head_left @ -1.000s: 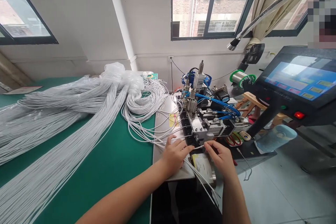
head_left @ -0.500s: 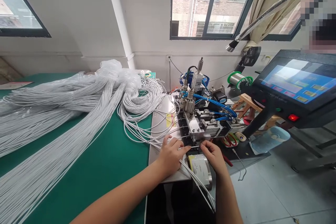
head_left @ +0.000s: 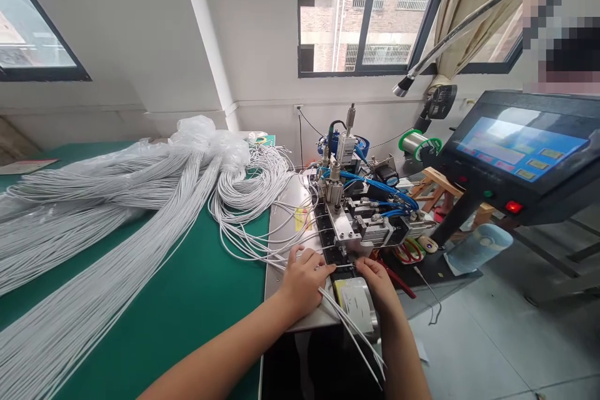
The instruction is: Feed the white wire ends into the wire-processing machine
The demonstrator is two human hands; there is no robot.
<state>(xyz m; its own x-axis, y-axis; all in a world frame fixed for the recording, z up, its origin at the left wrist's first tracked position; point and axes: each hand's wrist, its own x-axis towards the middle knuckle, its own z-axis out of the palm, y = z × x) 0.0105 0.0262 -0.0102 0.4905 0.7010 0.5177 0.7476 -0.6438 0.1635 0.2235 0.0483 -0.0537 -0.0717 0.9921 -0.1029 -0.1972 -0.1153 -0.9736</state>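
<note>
My left hand (head_left: 304, 278) rests on the steel plate (head_left: 281, 244) with its fingers curled, pinching a thin white wire (head_left: 344, 266) near the black fixture of the small machine (head_left: 356, 219). My right hand (head_left: 375, 280) pinches the same wire's other side, right in front of the machine's metal head. Several white wires (head_left: 349, 325) trail from under my left hand down over the plate's front edge. A white label block (head_left: 357, 305) sits between my wrists.
Big bundles of white wires (head_left: 117, 225) cover the green table (head_left: 197, 306) on the left. A touch-screen control box (head_left: 520, 150) stands at the right, with a solder spool (head_left: 415, 142), a lamp arm (head_left: 469, 19) and a person's blurred figure behind.
Both hands have stayed at the machine's front; my right hand has edged closer to the fixture. The camera has shifted slightly, so everything sits a little further left.
</note>
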